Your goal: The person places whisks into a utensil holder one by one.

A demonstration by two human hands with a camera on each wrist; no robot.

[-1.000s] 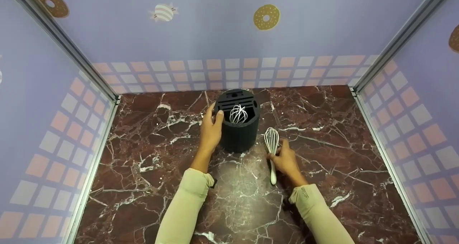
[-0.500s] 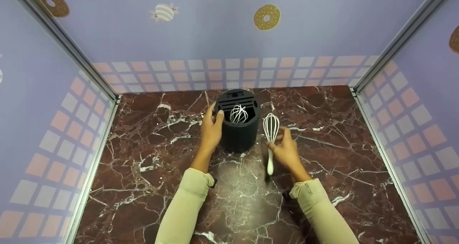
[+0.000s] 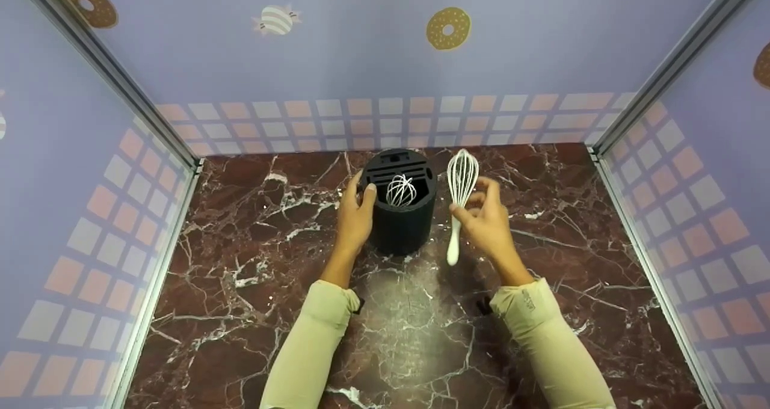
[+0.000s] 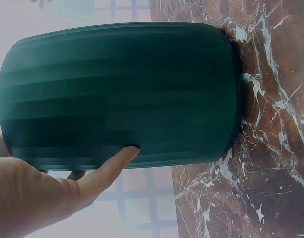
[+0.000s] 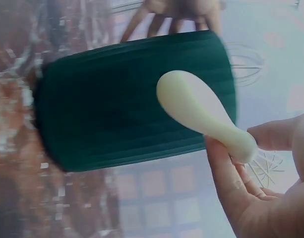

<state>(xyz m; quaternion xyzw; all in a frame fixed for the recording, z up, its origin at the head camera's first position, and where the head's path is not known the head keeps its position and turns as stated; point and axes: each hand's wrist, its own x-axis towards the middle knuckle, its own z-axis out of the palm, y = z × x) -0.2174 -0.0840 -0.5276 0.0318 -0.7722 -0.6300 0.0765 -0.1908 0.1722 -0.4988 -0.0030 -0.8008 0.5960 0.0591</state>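
Observation:
A dark cylindrical knife block (image 3: 402, 225) with slots in its top stands upright on the marbled surface, looking green in both wrist views. One whisk (image 3: 400, 191) sits in its large front opening, wire loops sticking out. My left hand (image 3: 355, 216) grips the block's left side near the rim, its fingers curving round behind; one finger lies along the wall in the left wrist view. To the right of the block, my right hand (image 3: 487, 219) pinches a second whisk (image 3: 462, 177) between thumb and fingers where wires meet handle. Its loops point up, and its pale handle (image 5: 196, 104) hangs down.
Dark red marbled tabletop (image 3: 252, 337) with white veins spreads around the block. A lilac back wall (image 3: 361, 54) with a checked border rises close behind it. Side panels with metal edge rails (image 3: 649, 270) bound the surface left and right.
My right hand has lifted the second whisk from low beside the block, forward and up to the height of its top. My left hand and the block have stayed put.

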